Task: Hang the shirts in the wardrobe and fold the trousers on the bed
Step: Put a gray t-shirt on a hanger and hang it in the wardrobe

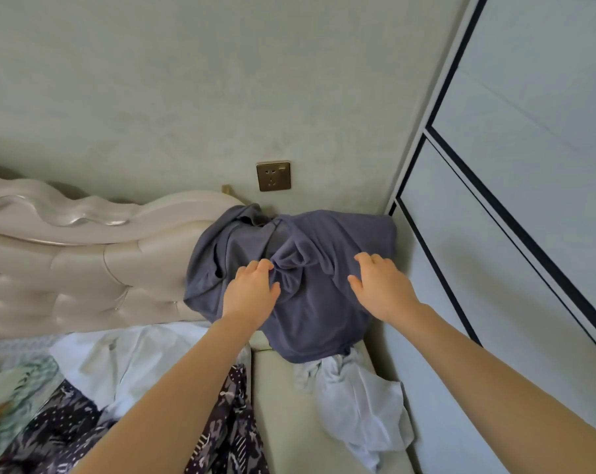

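A blue-grey shirt (310, 313) lies bunched over the corner of the bed's headboard and the bedside surface. My left hand (252, 289) pinches a fold of its cloth near the middle. My right hand (382, 285) rests flat on the shirt's right side, fingers spread. A dark patterned garment (60, 436) lies at the lower left on the bed. A white garment (118, 364) is spread beside it. A pale crumpled garment (358, 405) hangs below the blue shirt. The wardrobe (515, 200) with pale doors and black trim stands on the right.
A cream tufted headboard (84, 261) runs along the left. A brass wall socket (273, 176) is on the wall above the shirt. A pale bed-side panel (282, 405) runs down the middle. A green patterned bedsheet (12, 384) shows at the far left.
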A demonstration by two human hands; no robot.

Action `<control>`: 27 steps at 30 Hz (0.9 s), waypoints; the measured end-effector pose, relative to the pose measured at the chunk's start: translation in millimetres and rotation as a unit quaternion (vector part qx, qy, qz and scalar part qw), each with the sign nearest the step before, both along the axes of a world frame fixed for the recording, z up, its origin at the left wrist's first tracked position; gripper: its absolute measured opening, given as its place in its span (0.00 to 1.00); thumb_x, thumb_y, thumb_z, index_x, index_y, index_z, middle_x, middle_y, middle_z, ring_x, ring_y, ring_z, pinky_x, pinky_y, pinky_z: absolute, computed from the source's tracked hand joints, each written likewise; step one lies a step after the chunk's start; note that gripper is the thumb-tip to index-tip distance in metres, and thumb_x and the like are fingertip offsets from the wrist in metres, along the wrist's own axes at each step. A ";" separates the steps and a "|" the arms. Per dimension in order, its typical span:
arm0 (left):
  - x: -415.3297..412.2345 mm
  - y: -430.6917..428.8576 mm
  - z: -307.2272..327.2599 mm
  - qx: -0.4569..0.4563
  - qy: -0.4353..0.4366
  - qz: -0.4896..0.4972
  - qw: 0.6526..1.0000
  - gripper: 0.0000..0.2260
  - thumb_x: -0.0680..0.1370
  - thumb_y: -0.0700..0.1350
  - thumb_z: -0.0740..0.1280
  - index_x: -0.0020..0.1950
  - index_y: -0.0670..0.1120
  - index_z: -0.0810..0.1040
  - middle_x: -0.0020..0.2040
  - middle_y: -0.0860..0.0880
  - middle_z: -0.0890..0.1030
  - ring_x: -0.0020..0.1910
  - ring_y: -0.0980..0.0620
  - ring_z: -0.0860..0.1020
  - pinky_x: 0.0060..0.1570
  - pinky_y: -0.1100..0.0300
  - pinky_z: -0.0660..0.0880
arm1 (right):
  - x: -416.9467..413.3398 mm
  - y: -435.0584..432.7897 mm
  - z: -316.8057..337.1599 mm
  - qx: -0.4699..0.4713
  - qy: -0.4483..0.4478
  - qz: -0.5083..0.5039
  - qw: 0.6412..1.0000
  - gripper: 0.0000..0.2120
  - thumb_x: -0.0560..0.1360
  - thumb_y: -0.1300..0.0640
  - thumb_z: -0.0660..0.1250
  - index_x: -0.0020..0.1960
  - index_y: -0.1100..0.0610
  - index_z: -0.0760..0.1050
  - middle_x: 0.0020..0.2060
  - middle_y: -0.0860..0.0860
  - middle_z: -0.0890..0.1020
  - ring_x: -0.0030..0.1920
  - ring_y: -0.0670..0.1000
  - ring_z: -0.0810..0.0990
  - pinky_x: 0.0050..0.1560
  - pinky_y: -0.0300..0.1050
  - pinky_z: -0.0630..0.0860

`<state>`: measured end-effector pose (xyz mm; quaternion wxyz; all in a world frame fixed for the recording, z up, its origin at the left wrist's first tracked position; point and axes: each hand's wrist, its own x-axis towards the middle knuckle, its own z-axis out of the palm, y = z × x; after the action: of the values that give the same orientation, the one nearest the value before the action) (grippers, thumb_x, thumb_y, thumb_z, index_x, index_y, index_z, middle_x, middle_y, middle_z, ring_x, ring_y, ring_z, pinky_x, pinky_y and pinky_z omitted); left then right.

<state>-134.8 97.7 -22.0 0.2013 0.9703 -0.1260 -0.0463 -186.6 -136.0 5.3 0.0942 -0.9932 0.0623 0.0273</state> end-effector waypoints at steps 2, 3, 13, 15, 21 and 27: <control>18.6 -7.9 -2.6 0.006 -0.001 -0.007 1.000 0.17 0.81 0.49 0.63 0.69 0.46 0.69 0.66 0.46 0.73 0.65 0.44 0.70 0.53 0.51 0.75 | 24.1 -3.9 -1.9 -0.001 0.015 0.006 1.000 0.22 0.81 0.48 0.58 0.71 0.58 0.63 0.62 0.56 0.74 0.61 0.58 0.72 0.52 0.51 0.75; 28.6 -11.8 -3.6 0.001 -0.001 -0.008 1.000 0.18 0.81 0.50 0.63 0.70 0.46 0.69 0.67 0.47 0.72 0.67 0.44 0.69 0.54 0.52 0.74 | 36.7 -6.1 -3.1 0.001 0.018 0.008 1.000 0.23 0.81 0.47 0.58 0.72 0.58 0.62 0.64 0.56 0.73 0.63 0.58 0.71 0.54 0.52 0.75; 126.6 -46.6 -14.7 -0.022 0.024 0.045 0.998 0.27 0.81 0.45 0.62 0.80 0.47 0.59 0.76 0.44 0.65 0.75 0.42 0.60 0.71 0.49 0.62 | 149.6 -32.8 -22.1 0.012 0.063 0.016 0.998 0.24 0.83 0.48 0.56 0.74 0.59 0.59 0.69 0.59 0.68 0.68 0.62 0.66 0.59 0.57 0.72; 138.1 -50.9 -18.8 -0.008 0.027 0.020 0.999 0.27 0.81 0.44 0.62 0.80 0.49 0.60 0.76 0.46 0.66 0.75 0.43 0.62 0.72 0.49 0.63 | 162.3 -36.1 -27.3 -0.003 0.068 0.032 0.997 0.20 0.83 0.54 0.56 0.73 0.57 0.61 0.68 0.58 0.69 0.66 0.63 0.68 0.59 0.57 0.72; 151.5 -44.2 -29.5 -0.152 0.038 0.043 0.987 0.15 0.82 0.44 0.63 0.68 0.49 0.78 0.67 0.49 0.78 0.66 0.49 0.74 0.66 0.58 0.69 | 176.5 -46.3 -38.5 0.060 0.021 0.028 0.998 0.19 0.81 0.60 0.59 0.71 0.52 0.71 0.63 0.55 0.79 0.62 0.62 0.76 0.60 0.58 0.73; 153.3 -60.7 -27.4 -0.191 0.003 0.103 0.976 0.09 0.82 0.45 0.64 0.54 0.47 0.84 0.51 0.51 0.84 0.50 0.54 0.79 0.48 0.66 0.70 | 174.0 -43.0 -38.4 0.073 -0.062 -0.014 0.995 0.11 0.81 0.59 0.59 0.53 0.55 0.80 0.45 0.54 0.84 0.48 0.60 0.80 0.53 0.55 0.75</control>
<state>18.5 37.1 -49.5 0.3869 0.9216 -0.0311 -0.0027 -12.6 -179.0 -33.0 0.1701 -0.9826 0.0684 -0.0312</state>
